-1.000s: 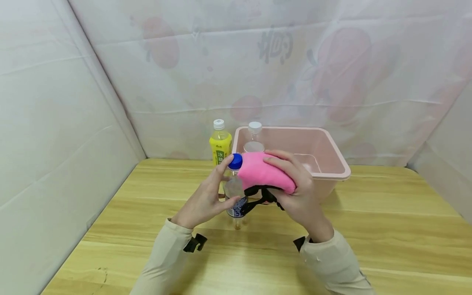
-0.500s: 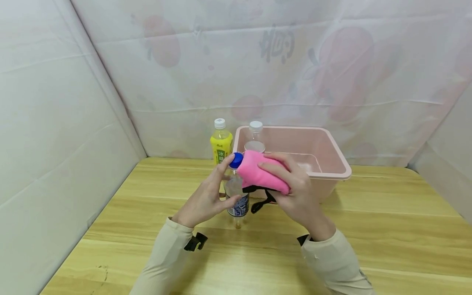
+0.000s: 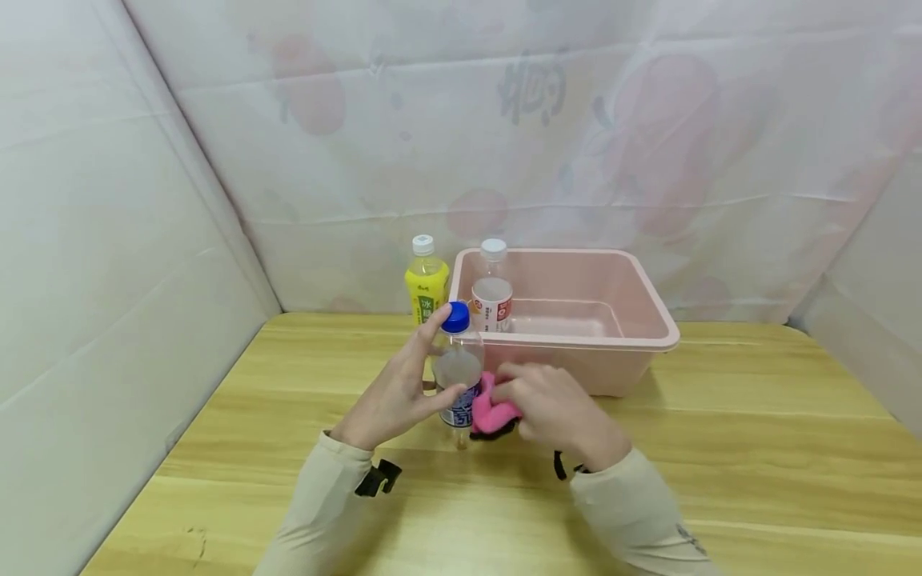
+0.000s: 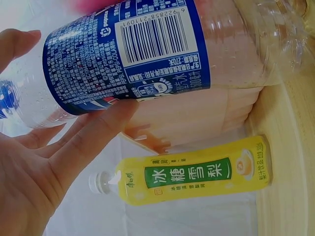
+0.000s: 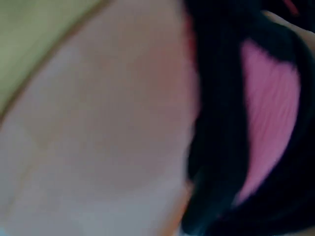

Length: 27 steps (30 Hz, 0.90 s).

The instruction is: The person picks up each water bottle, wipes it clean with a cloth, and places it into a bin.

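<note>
A clear plastic bottle (image 3: 458,364) with a blue cap and blue printed label stands upright on the wooden table. My left hand (image 3: 399,396) grips it from the left, thumb at the label, a finger up at the cap. Its barcode side fills the top of the left wrist view. My right hand (image 3: 558,408) holds a fuzzy pink cloth (image 3: 493,414) with black edging against the bottle's right side, low by the label. The right fingers hide part of the cloth. Close up in the right wrist view are black straps (image 5: 219,113) with pink fuzz between them.
Behind the hands stands a pale pink plastic bin (image 3: 576,344). Inside its left corner is a white-capped bottle (image 3: 493,304) with a red and white label. A yellow drink bottle (image 3: 427,284) stands left of the bin. White printed sheets (image 3: 403,160) enclose the table.
My right hand has moved the pink cloth from up near the cap down to the label, folding it over. The left hand keeps its hold on the bottle.
</note>
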Tool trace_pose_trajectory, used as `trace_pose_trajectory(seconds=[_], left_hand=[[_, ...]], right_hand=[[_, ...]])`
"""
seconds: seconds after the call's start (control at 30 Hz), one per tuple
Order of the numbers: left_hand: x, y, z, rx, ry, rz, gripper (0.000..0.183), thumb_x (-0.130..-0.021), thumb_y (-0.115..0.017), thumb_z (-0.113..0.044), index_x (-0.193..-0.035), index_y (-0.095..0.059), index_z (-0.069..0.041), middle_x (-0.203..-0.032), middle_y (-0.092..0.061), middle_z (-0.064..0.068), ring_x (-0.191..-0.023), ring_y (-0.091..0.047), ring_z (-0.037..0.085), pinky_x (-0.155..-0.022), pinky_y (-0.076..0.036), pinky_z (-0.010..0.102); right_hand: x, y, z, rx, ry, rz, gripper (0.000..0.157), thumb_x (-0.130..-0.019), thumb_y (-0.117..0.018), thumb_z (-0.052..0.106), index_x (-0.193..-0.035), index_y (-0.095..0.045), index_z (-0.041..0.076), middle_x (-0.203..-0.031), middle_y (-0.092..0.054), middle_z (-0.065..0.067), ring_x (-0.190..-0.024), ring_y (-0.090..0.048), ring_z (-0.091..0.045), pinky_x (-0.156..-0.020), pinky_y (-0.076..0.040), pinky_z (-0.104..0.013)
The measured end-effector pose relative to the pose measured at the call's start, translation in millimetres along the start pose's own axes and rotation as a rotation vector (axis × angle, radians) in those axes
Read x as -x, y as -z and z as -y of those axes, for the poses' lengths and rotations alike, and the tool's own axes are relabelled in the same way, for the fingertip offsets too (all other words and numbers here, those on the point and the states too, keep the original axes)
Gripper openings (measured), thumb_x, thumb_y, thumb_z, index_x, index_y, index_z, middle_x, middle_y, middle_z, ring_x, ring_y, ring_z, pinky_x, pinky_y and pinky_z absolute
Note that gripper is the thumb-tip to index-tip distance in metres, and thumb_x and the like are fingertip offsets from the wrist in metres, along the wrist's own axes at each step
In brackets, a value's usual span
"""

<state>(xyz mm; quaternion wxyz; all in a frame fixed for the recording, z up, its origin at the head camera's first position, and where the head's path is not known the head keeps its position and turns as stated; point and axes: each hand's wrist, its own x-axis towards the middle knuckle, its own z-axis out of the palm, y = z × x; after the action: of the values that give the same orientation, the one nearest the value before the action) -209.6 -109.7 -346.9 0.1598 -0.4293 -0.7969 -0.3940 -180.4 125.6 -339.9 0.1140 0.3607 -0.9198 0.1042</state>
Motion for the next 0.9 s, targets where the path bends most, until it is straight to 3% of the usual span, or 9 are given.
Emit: trace_pose_trajectory(seconds=[0.07, 0.17, 0.27, 0.37, 0.57, 0.7, 0.9], left_hand=[[0.1, -0.2, -0.1, -0.006, -0.005, -0.001, 0.096, -0.087, -0.079, -0.003, -0.157, -0.015, -0.012, -0.129, -0.053, 0.024, -0.108, -0.061, 0.033, -0.059, -0.061, 0.030], [-0.6, 0.0, 0.3, -0.007, -0.008, -0.005, 0.095, -0.087, -0.080, -0.003, -0.157, -0.016, -0.011, -0.128, -0.054, 0.022, -0.107, -0.061, 0.032, -0.061, -0.061, 0.027], [-0.5, 1.1, 0.8, -0.001, 0.005, -0.009, 0.096, -0.086, -0.080, -0.001, -0.157, -0.016, -0.011, -0.125, -0.054, 0.021, -0.106, -0.061, 0.030, -0.063, -0.060, 0.023], [-0.2, 2.3, 0.9, 0.003, 0.014, -0.006, 0.096, -0.086, -0.080, -0.002, -0.157, -0.016, -0.012, -0.125, -0.054, 0.020, -0.106, -0.061, 0.030, -0.064, -0.059, 0.020], [0.6, 2.5, 1.0, 0.009, 0.014, -0.003, 0.096, -0.086, -0.080, -0.001, -0.157, -0.016, -0.012, -0.124, -0.054, 0.022, -0.106, -0.061, 0.030, -0.063, -0.061, 0.026], [0.7, 2.4, 0.8, 0.008, 0.009, -0.004, 0.096, -0.086, -0.080, -0.001, -0.157, -0.016, -0.012, -0.127, -0.053, 0.022, -0.107, -0.062, 0.031, -0.062, -0.061, 0.026], [-0.1, 3.1, 0.9, 0.014, 0.015, -0.001, 0.096, -0.087, -0.080, -0.003, -0.157, -0.015, -0.013, -0.136, -0.050, 0.023, -0.109, -0.062, 0.032, -0.062, -0.062, 0.030]], right_hand=[[-1.5, -10.5, 6.0, 0.013, -0.042, 0.130, 0.030, -0.068, -0.070, -0.014, -0.084, -0.075, 0.011, -0.086, -0.064, 0.000, -0.070, -0.059, -0.018, -0.062, -0.056, -0.036], [-2.3, -20.3, 12.1, 0.042, -0.069, 0.211, 0.024, -0.071, -0.072, -0.013, -0.075, -0.067, 0.011, -0.075, -0.059, 0.003, -0.060, -0.050, -0.014, -0.054, -0.050, -0.033], [-2.7, -23.2, 14.2, 0.057, -0.062, 0.211, 0.027, -0.072, -0.071, -0.013, -0.071, -0.062, 0.013, -0.071, -0.054, 0.005, -0.058, -0.044, -0.012, -0.051, -0.044, -0.031], [-2.9, -22.0, 13.3, 0.042, -0.064, 0.214, 0.025, -0.073, -0.071, -0.013, -0.076, -0.068, 0.012, -0.074, -0.058, 0.005, -0.059, -0.047, -0.011, -0.053, -0.047, -0.030], [-4.2, -17.3, 8.1, -0.001, -0.050, 0.242, 0.031, -0.072, -0.072, -0.013, -0.084, -0.077, 0.015, -0.080, -0.059, 0.005, -0.066, -0.053, -0.014, -0.058, -0.050, -0.031], [-4.4, -11.9, 5.6, 0.000, -0.018, 0.149, 0.036, -0.070, -0.073, -0.012, -0.090, -0.079, 0.016, -0.084, -0.059, 0.004, -0.069, -0.055, -0.016, -0.060, -0.052, -0.033], [-4.8, -0.1, 7.9, 0.025, 0.070, -0.156, 0.038, -0.063, -0.076, -0.010, -0.094, -0.076, 0.012, -0.095, -0.065, -0.001, -0.079, -0.062, -0.020, -0.065, -0.056, -0.037]])
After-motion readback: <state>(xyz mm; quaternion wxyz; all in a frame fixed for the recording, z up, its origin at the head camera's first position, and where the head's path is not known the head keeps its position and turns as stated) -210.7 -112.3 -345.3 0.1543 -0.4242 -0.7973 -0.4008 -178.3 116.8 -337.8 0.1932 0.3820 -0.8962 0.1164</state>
